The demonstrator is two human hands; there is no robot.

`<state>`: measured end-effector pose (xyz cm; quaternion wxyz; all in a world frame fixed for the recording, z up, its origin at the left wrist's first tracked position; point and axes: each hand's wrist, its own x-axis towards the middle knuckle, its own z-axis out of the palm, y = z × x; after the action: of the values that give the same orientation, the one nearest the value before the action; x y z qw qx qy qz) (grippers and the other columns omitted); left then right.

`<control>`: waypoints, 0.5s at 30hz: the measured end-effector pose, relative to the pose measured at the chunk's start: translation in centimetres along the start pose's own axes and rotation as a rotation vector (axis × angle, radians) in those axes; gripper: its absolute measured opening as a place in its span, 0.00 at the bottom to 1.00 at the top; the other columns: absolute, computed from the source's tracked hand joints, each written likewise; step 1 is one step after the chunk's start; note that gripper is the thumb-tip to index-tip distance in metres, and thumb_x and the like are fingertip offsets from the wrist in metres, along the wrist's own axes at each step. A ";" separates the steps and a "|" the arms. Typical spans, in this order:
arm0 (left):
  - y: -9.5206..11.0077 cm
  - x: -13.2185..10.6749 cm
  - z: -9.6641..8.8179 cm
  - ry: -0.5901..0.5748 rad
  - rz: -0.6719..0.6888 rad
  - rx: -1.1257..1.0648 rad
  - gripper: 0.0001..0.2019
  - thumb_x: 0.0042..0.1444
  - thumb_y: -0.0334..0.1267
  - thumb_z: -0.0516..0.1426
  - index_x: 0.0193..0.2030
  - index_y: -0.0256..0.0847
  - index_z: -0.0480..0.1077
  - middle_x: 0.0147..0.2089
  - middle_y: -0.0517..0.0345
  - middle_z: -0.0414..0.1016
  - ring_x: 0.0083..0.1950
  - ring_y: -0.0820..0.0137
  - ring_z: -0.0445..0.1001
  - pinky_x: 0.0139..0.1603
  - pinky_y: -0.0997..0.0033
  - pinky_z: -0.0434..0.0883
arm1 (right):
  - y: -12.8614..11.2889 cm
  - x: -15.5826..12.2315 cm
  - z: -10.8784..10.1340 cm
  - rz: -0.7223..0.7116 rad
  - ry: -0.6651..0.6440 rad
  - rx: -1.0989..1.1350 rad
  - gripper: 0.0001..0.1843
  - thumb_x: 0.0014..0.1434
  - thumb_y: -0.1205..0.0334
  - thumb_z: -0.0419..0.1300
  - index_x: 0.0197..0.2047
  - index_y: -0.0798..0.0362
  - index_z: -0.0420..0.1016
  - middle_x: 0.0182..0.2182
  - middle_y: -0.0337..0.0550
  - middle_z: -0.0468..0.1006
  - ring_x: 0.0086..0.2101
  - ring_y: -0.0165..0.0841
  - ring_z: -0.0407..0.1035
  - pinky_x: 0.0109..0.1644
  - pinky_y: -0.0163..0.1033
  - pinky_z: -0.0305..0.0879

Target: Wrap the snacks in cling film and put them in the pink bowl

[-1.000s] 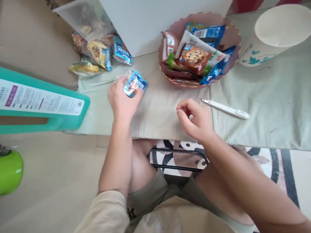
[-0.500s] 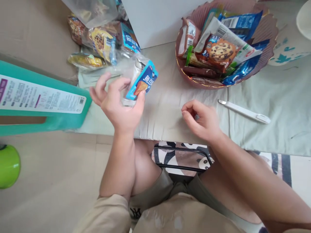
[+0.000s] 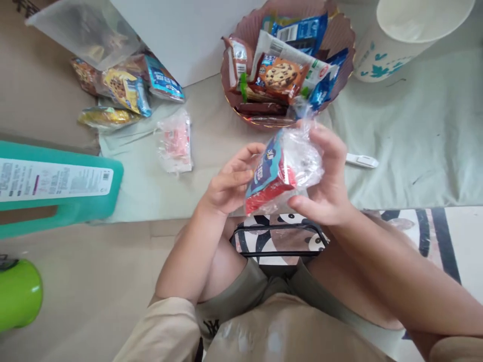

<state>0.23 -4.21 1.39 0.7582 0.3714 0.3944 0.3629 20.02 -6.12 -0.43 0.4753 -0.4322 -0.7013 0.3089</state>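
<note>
Both my hands hold one snack packet [image 3: 277,173], blue and red with a clear crinkled wrapper, in front of me over the edge of the pale cloth [image 3: 396,130]. My left hand [image 3: 230,181] pinches its left end with closed fingers. My right hand [image 3: 326,176] wraps round its right side and top. Just beyond the packet stands a pink scalloped bowl [image 3: 341,35] filled with several cookie and snack packets. A small clear packet with pink contents [image 3: 175,143] lies on the cloth to the left.
A pile of snack packets [image 3: 124,85] and a clear bag lie at the back left beside a white box [image 3: 181,30]. A white pen-like tool [image 3: 361,161] lies right of my hands. A white cup [image 3: 400,35] stands back right. A teal stool [image 3: 56,181] and a green object [image 3: 17,294] are on the left.
My left hand brought the blue packet from the left to the middle, and my right hand rose and took hold of it. A clear pink packet now lies where the left hand was.
</note>
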 end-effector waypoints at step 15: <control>-2.9 2.5 3.4 -0.121 -0.033 0.055 0.31 0.41 0.57 0.74 0.51 0.46 0.78 0.51 0.53 0.84 0.57 0.53 0.80 0.61 0.54 0.75 | 1.0 0.2 -3.4 0.224 0.217 -0.041 0.23 0.62 0.49 0.68 0.58 0.43 0.72 0.46 0.47 0.79 0.45 0.43 0.75 0.50 0.52 0.75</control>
<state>4.99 -4.36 -0.51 0.7760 0.4068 0.3635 0.3165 23.48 -5.43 0.07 0.5020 -0.5483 -0.5992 0.2973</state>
